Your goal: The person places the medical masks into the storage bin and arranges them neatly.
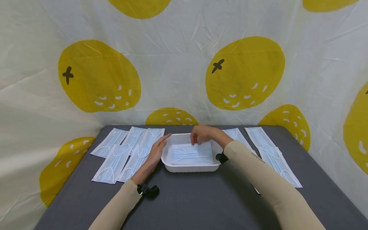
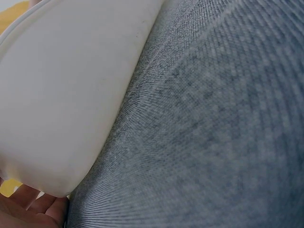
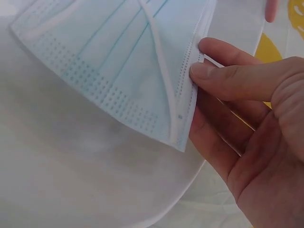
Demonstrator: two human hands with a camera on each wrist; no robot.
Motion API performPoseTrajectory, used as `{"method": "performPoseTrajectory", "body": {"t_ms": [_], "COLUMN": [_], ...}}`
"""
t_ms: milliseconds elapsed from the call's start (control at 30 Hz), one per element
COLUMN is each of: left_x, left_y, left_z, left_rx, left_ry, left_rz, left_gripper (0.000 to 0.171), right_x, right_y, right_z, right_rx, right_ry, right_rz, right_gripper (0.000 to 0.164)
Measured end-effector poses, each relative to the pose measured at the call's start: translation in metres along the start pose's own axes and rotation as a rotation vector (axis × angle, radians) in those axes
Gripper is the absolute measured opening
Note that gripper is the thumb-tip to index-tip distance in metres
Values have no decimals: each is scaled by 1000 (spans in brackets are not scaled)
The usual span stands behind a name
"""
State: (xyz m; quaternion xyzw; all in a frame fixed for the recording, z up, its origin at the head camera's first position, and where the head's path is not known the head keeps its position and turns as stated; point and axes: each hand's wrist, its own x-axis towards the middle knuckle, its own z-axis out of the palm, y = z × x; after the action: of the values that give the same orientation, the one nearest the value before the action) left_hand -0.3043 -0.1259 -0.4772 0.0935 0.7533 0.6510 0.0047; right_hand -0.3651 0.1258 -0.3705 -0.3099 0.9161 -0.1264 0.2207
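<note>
My right hand [image 1: 202,134] reaches over a white plastic tray [image 1: 189,168] and pinches the edge of a light-blue disposable face mask [image 1: 191,154]. In the right wrist view, the thumb lies on the near side of the mask [image 3: 118,61] and the fingers are behind it. That mask is over the inside of the tray, its ear loops showing; whether others lie under it I cannot tell. My left hand [image 1: 156,151] rests along the tray's left side with its fingers extended. In the left wrist view, fingers [image 2: 42,204] touch the tray's outer wall [image 2: 71,95].
Several face masks [image 1: 113,163] lie overlapping on the dark grey table [image 1: 184,201] to the left of the tray. More masks [image 1: 273,153] lie at the right, partly hidden by the right sleeve [image 1: 258,172]. A white curtain [image 1: 178,70] with yellow fruit prints hangs behind.
</note>
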Motion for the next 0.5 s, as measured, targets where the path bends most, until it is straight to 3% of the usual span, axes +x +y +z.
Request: {"method": "performPoseTrajectory", "body": {"t_ms": [500], "left_x": [-1], "left_y": [2], "left_z": [0], "left_rx": [-1], "left_ry": [-16], "left_rz": [-15], "left_gripper": [44], "right_x": [9], "right_y": [5], "right_z": [15], "right_rx": [-14], "right_ry": [13], "right_rz": [73], "right_gripper": [29]}}
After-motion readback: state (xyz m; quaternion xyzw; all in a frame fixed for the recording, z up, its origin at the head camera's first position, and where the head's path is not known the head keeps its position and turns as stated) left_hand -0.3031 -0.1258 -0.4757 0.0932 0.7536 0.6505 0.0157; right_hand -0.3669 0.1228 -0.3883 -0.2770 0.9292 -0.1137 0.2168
